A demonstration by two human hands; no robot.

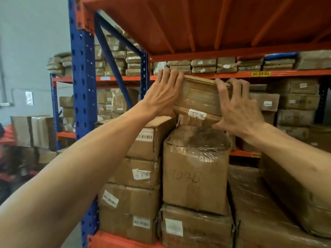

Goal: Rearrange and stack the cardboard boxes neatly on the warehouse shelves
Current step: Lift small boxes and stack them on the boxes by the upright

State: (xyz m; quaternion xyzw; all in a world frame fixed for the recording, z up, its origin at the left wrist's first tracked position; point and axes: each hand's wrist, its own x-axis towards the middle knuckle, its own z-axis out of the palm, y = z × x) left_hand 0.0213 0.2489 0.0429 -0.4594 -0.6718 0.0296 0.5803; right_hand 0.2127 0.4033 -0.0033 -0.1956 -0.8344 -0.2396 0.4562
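Note:
A flat taped cardboard box (198, 97) with a white label sits tilted on top of the tall box marked 1026 (195, 176). My left hand (163, 92) grips its left end, fingers curled over the top edge. On its right end my right hand (236, 106) holds it, fingers over the top and thumb under the bottom corner. Left of the tall box stands a stack of three labelled boxes (136, 176). All rest on the orange shelf (114, 240) in front of me.
A blue upright post (83, 86) frames the rack on the left. The orange deck (197, 20) above is close overhead. A plastic-wrapped box (258, 203) fills the right. Racks behind hold several boxes. A person in orange (7, 140) is at the far left.

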